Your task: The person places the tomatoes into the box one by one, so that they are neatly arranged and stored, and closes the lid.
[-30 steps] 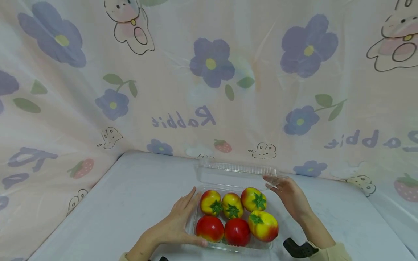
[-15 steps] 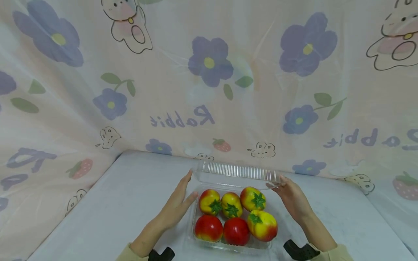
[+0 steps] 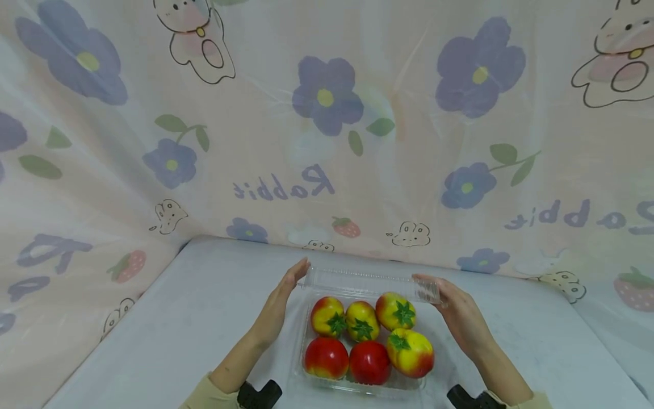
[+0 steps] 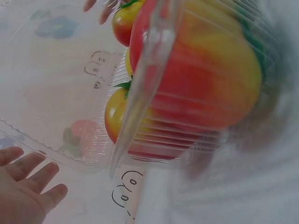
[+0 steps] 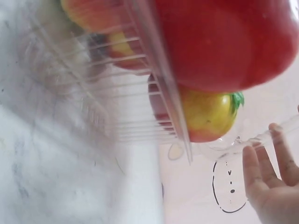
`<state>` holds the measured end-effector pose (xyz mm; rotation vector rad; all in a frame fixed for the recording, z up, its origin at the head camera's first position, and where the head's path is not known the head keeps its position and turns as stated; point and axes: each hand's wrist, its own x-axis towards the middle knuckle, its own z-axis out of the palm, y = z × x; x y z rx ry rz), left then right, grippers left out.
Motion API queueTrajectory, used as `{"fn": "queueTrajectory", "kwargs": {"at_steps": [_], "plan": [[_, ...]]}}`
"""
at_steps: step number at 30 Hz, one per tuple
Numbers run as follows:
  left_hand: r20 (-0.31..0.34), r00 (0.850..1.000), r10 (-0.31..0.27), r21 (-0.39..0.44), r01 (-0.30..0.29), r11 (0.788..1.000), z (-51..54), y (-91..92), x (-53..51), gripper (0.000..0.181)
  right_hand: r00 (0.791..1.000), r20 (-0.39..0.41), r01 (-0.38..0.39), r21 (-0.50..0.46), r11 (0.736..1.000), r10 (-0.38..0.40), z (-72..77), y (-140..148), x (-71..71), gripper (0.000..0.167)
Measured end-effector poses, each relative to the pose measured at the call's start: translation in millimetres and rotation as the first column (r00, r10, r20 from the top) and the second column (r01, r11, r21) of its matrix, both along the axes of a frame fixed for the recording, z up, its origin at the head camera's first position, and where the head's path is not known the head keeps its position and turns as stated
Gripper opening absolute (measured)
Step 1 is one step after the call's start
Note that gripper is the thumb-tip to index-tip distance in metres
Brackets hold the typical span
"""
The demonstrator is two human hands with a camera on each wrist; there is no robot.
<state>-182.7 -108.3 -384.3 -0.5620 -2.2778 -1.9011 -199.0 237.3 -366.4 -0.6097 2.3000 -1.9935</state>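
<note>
A clear plastic clamshell box (image 3: 369, 388) stands on the table, holding several shiny red-and-yellow fruits with green star-shaped tops, such as the yellow-red fruit (image 3: 411, 353) and the red fruit (image 3: 326, 358). Its hinged clear lid (image 3: 368, 281) is raised at the far side. At the lid's left end is my left hand (image 3: 278, 307), its fingers straight and spread in the left wrist view. My right hand (image 3: 460, 312) touches the lid's right end, with its fingertips reaching behind the plastic. The right wrist view shows those fingers nearly straight at the lid's edge; the thumb is out of sight there.
The white table (image 3: 204, 318) extends on both sides of the box. A cloth (image 3: 255, 113) printed with flowers and rabbits hangs behind and to the left. Black wrist straps (image 3: 259, 395) sit at both cuffs.
My left hand has left the box's left side and moved up to the lid's left end. The lid has tipped slightly toward me, with my right hand staying at its right end.
</note>
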Motion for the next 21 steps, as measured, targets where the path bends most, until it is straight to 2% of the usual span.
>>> {"fn": "queueTrajectory", "kwargs": {"at_steps": [5, 10, 19, 21], "plan": [[0.036, 0.999, -0.041, 0.009, 0.041, 0.999, 1.3, 0.5, 0.4, 0.054, 1.0, -0.012, 0.001, 0.015, 1.0, -0.001, 0.5, -0.2, 4.7, 0.047], [0.027, 0.996, -0.082, 0.011, 0.082, 0.997, 0.8, -0.2, 2.2, 0.056, 0.999, 0.026, 0.031, 0.039, 0.999, -0.032, 2.6, -0.9, 9.0, 0.046], [0.074, 0.99, -0.12, -0.012, 0.122, 0.992, -1.5, -4.1, 5.0, 0.052, 0.996, 0.06, 0.064, 0.088, 0.994, -0.069, 4.2, 1.0, 16.2, 0.044], [0.087, 0.989, -0.123, -0.015, 0.125, 0.992, -0.9, -4.6, 6.8, 0.052, 0.994, 0.058, 0.085, 0.136, 0.987, -0.094, 3.5, 1.8, 18.9, 0.043]]}}
